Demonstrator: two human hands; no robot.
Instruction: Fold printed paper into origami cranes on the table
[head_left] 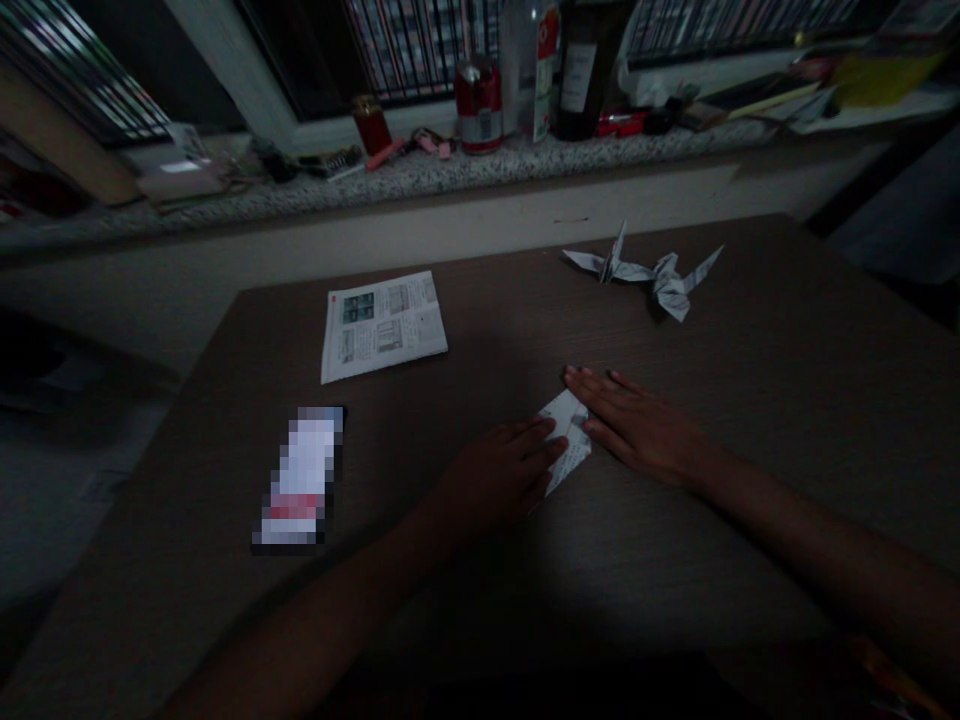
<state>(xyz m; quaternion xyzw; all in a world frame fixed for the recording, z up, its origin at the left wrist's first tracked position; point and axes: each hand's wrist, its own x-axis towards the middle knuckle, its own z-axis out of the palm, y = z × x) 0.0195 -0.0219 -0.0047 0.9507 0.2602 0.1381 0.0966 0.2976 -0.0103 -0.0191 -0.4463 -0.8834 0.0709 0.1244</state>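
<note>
A small folded piece of printed paper (573, 440) lies flat on the brown table (480, 590), pointed at its lower end. My left hand (495, 465) rests over its left side with the fingers extended, hiding part of the paper. From the right, my right hand (637, 425) lies flat with fingers stretched out, its fingertips at the paper's upper right edge. Neither hand is closed around anything. Beyond the right hand stand two folded paper cranes, a left crane (609, 262) and a right crane (673, 288), close together.
A folded printed sheet (386, 325) lies at the table's back left. Nearer to me is a phone (300, 480) with its screen lit and blurred. Along the granite windowsill (420, 175) stand a red can (478, 105), a dark bottle (589, 70), a small jar (371, 125) and other clutter.
</note>
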